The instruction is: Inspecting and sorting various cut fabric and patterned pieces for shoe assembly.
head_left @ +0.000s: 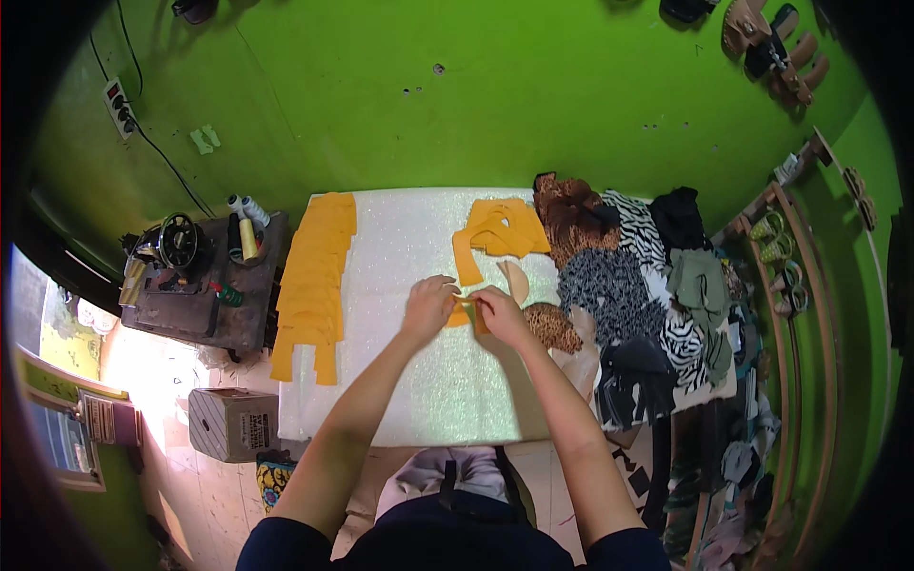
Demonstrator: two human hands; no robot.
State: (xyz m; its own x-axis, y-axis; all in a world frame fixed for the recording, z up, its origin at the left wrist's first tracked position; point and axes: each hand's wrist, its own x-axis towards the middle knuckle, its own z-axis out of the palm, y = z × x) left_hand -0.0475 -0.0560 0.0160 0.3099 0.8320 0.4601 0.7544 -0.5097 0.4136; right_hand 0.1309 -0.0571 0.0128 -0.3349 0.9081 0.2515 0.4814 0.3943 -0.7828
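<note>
Over the middle of the white-covered table (400, 400), my left hand (431, 306) and my right hand (500, 314) are close together with fingers pinched. Between them they hold a small yellow fabric piece (460, 316), its upper edge pale at my fingertips; its full shape is partly hidden by the hands. Beyond the hands lies a loose heap of cut yellow fabric pieces (519, 233), one strip reaching toward my fingers. Just past my right hand rests a beige curved piece (515, 281). Overlapping yellow fabric pieces (314, 276) form a long row along the table's left side.
Piled fabrics in leopard, zebra, grey and black patterns (609, 285) cover the table's right side. A sewing machine (179, 243) and thread cones (249, 238) stand on a dark table at left. Below is a cardboard box (233, 423). A wooden rack (795, 333) holds sandals at right.
</note>
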